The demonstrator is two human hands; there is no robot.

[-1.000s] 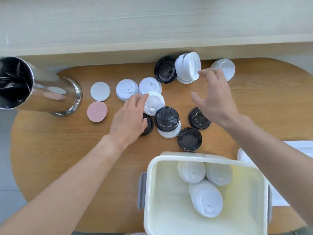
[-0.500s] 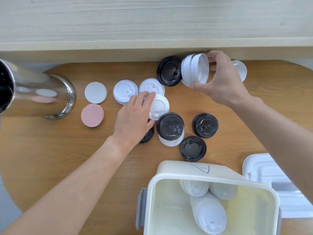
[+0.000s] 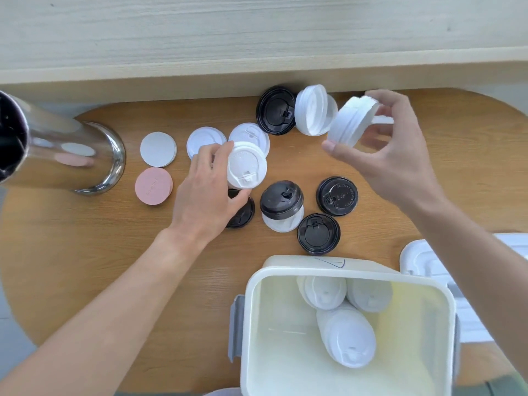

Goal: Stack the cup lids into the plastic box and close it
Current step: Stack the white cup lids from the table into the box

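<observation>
- The right hand (image 3: 391,155) has lifted a short stack of white lids (image 3: 353,121) off the desk (image 3: 71,252); half a second ago it was only closing round a stack lying on its side at about 12 o'clock. Thumb and fingers are now curled round the stack, which is held tilted in the air.
- A second white stack (image 3: 313,110) lies on its side at 12 o'clock beside a black lid (image 3: 275,110), so it seems only part of the pile came up.
- The left hand (image 3: 208,192) has gone from resting flat on the loose lids to pinching a white lid stack (image 3: 247,165) between thumb and fingers, near the centre of the desk.
- The plastic box (image 3: 285,275) stands open at about 5 o'clock with three white stacks (image 3: 347,335) lying inside; its cover (image 3: 414,258) lies on the desk at 4 o'clock.
- Both hands are now loaded, so I judge the next move is to carry both stacks to the box.
- Several black lids (image 3: 337,195) and single white ones (image 3: 200,138) are left on the desk, so closing is some way off.
- A steel cylinder (image 3: 71,158) and two flat discs (image 3: 154,185) sit at 9 o'clock, untouched.
</observation>
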